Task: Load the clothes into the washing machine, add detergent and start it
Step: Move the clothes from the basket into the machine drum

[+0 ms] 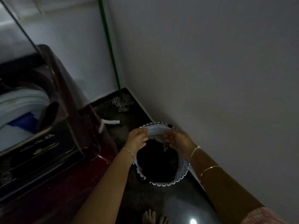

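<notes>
Head view: the left hand (pixel 137 138) and right hand (pixel 176 139) each pinch a pale cloth (pixel 156 130) over the basket (pixel 182 172), beside the open washer (pixel 53 183). In this dim light, dark clothes deep inside may be missed, or the cloth may catch the rim.

Dim and grainy. A white glare spot sits on the glossy floor (pixel 186 199) at 6 o'clock; the washing machine (pixel 48 159) at 9 o'clock is blurred.
</notes>
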### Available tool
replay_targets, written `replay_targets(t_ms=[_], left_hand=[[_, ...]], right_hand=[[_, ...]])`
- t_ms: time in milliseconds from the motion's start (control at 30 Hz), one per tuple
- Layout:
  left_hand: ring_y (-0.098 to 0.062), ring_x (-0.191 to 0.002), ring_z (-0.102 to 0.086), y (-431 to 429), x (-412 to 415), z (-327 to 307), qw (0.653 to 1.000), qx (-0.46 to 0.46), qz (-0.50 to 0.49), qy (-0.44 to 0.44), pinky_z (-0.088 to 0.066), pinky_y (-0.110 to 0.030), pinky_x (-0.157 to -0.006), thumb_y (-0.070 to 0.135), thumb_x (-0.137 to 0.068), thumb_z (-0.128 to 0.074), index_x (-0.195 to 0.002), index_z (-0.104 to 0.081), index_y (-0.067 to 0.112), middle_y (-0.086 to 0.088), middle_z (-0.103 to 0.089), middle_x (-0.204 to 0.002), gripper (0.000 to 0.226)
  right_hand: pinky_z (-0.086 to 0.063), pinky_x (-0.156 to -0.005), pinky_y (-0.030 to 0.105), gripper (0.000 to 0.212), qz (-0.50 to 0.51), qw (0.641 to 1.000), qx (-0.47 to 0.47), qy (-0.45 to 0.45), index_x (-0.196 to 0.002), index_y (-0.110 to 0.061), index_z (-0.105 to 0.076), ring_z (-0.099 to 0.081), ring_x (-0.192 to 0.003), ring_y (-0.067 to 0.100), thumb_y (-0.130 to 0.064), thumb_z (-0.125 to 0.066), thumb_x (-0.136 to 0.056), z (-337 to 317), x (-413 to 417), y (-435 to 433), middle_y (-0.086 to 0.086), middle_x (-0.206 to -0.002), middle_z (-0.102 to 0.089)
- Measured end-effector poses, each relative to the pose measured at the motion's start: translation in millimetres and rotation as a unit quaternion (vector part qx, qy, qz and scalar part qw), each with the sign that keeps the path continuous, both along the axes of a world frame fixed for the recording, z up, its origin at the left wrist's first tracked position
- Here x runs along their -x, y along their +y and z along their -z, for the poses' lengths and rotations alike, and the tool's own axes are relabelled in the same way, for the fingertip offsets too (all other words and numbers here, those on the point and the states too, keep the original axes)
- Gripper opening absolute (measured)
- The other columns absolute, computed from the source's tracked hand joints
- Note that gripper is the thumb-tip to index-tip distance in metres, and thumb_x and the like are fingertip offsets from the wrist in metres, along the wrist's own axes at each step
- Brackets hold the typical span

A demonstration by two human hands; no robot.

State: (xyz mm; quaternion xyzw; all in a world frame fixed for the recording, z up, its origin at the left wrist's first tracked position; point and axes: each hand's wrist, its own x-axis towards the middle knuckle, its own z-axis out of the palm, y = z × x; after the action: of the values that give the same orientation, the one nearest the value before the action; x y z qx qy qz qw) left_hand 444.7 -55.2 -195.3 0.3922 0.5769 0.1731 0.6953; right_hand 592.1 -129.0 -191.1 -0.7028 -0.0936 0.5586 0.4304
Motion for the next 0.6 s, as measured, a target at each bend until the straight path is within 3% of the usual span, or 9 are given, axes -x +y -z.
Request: replay_targets(t_ms=[67, 200, 333, 400, 467, 533, 600], left_hand=[[-0.021, -0.108, -0.053, -1, -5, 41, 0.999, 0.034, 0.006, 0.020, -0.040, -0.032, -0.092, 0.011, -0.100, -0.044, -0.123, -0.056, 0.009, -0.008, -0.057, -0.123, 0.026], [-0.018, -0.097, -0.053, -3, -16, 123, 0.995, 0.083, 0.020, 0.050, -0.042, -0.030, -0.083, 0.012, -0.099, -0.047, -0.131, -0.053, 0.008, -0.004, -0.057, -0.106, 0.033], [-0.016, -0.074, -0.051, 4, -26, 209, 0.992, 0.089, 0.029, 0.079, -0.041, -0.026, -0.065, 0.010, -0.097, -0.048, -0.130, -0.051, 0.008, -0.005, -0.055, -0.085, 0.033], [-0.027, -0.088, -0.060, 12, -32, 249, 0.990, 0.085, 0.037, 0.103, -0.049, -0.033, -0.076, 0.012, -0.093, -0.055, -0.133, -0.047, 0.012, -0.015, -0.061, -0.103, 0.041], [-0.041, -0.115, -0.055, 20, -35, 296, 0.986, 0.068, 0.058, 0.142, -0.048, -0.051, -0.097, 0.017, -0.079, -0.066, -0.139, -0.039, 0.016, -0.022, -0.053, -0.132, 0.065], [-0.042, -0.125, -0.046, 30, -34, 353, 0.980, 0.055, 0.072, 0.175, -0.045, -0.058, -0.098, 0.023, -0.067, -0.068, -0.146, -0.028, 0.022, -0.017, -0.039, -0.145, 0.089], [-0.041, -0.130, -0.040, 33, -38, 357, 0.979, 0.065, 0.076, 0.179, -0.043, -0.056, -0.102, 0.016, -0.075, -0.069, -0.150, -0.016, 0.021, -0.016, -0.031, -0.150, 0.092]], right_hand=[[-0.038, -0.065, 0.023, 0.017, 0.000, 1.000, 0.030, -0.002, -0.093, -0.021, -0.064, -0.055, -0.074, 0.009, -0.022, -0.047, -0.094, 43, -7, -6, -0.004, -0.086, -0.065], [-0.039, -0.081, 0.029, 0.023, -0.002, 0.996, 0.090, 0.010, -0.112, -0.014, -0.060, -0.057, -0.096, 0.023, -0.023, -0.046, -0.096, 134, -13, -11, 0.009, -0.112, -0.065], [-0.039, -0.063, 0.024, 0.034, -0.004, 0.994, 0.111, 0.017, -0.124, 0.000, -0.056, -0.054, -0.083, 0.019, -0.017, -0.048, -0.096, 210, -10, -2, 0.018, -0.118, -0.061], [-0.039, -0.059, 0.026, 0.039, -0.010, 0.993, 0.115, 0.007, -0.126, 0.011, -0.052, -0.058, -0.087, 0.033, -0.012, -0.047, -0.095, 246, -10, 4, 0.031, -0.119, -0.058], [-0.045, -0.067, 0.032, 0.035, -0.030, 0.992, 0.122, -0.004, -0.120, 0.014, -0.054, -0.060, -0.092, 0.037, -0.009, -0.047, -0.094, 279, -8, 9, 0.029, -0.107, -0.062], [-0.048, -0.075, 0.033, 0.025, -0.036, 0.991, 0.128, -0.007, -0.113, -0.001, -0.061, -0.061, -0.085, 0.028, -0.009, -0.050, -0.091, 308, -6, 13, 0.015, -0.092, -0.062], [-0.051, -0.093, 0.041, 0.039, -0.046, 0.991, 0.125, -0.004, -0.124, -0.010, -0.056, -0.062, -0.102, 0.029, -0.014, -0.056, -0.086, 342, -6, 16, 0.011, -0.109, -0.064]])
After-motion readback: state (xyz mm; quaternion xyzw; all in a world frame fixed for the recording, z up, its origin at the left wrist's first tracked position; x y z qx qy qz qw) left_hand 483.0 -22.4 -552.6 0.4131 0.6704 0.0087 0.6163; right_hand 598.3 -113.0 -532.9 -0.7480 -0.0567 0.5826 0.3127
